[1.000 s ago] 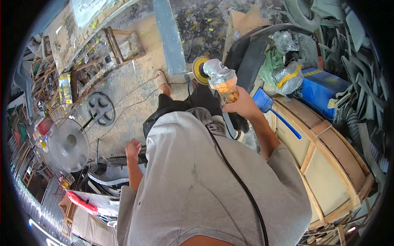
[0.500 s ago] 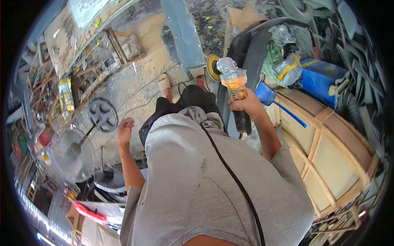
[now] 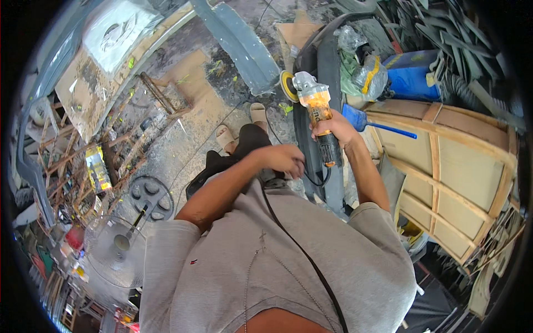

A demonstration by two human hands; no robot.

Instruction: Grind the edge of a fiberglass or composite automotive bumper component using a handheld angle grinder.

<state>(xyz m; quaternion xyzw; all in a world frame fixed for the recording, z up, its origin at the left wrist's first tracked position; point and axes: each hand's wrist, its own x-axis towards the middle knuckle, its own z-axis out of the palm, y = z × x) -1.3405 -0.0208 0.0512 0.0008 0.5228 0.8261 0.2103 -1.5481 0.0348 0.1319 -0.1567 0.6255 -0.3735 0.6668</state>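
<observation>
An orange and black angle grinder (image 3: 318, 101) is held upright in my right hand (image 3: 340, 129), whose fingers wrap round its body. At its silver head sits a round disc (image 3: 288, 86) with a yellow face and dark rim. From the grinder's lower end its black cord (image 3: 320, 183) curves down. My left hand (image 3: 284, 160) reaches across my body at waist height, close to the cord and left of the grinder. Its fingers are loosely bent and a little blurred, with nothing visible in them. Beyond the disc lies a long grey panel (image 3: 239, 47).
A black bumper-like part (image 3: 308, 139) stands beside the grinder. To the right are a blue long-handled scoop (image 3: 355, 117), a wood-framed board (image 3: 408, 147) and a blue box (image 3: 411, 77). A standing fan (image 3: 114, 252) and scrap wood (image 3: 133, 147) occupy the left. Another black cord (image 3: 288, 230) runs down my shirt.
My left hand has swung from my left side across to the middle, near the grinder's cord. The right hand keeps its hold on the grinder. The whole view has shifted slightly.
</observation>
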